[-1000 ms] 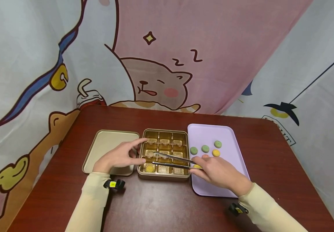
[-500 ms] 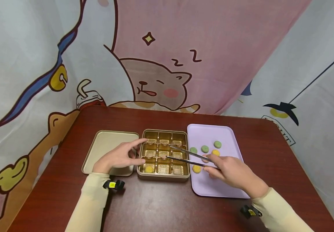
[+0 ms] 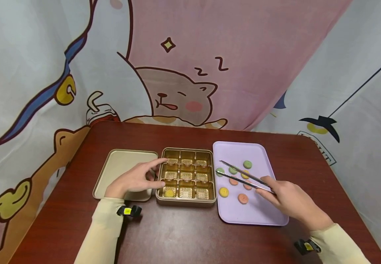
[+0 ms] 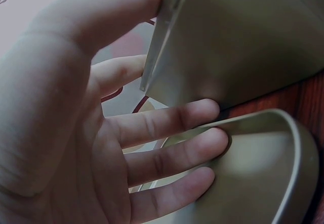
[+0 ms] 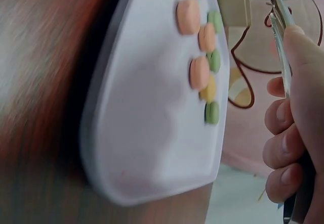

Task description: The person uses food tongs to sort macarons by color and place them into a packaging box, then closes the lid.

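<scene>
My right hand (image 3: 289, 200) grips silver tongs (image 3: 236, 178) over the lilac tray (image 3: 240, 148). The tongs' arms stand apart and hold nothing; in the head view their tips lie over a green macaron (image 3: 220, 172) at the tray's left edge. Pink macarons (image 3: 243, 198) and a yellow macaron (image 3: 224, 192) lie on the tray too. At the left side of a gold box (image 3: 186, 202) with nine-style divided compartments, my left hand (image 3: 137, 179) rests thumb and index finger on the rim, its other fingers (image 4: 202, 144) extended below. One yellow macaron (image 3: 169, 193) sits in the front left compartment.
The gold lid (image 3: 119, 167) lies left of the box, partly under my left hand and forearm. Box and tray stand side by side on the dark red table (image 3: 177, 234). A printed curtain (image 3: 184, 95) hangs behind the table.
My right hand has drawn the tongs rightward from over the box to over the tray, uncovering macarons there. The left hand stays at the box.
</scene>
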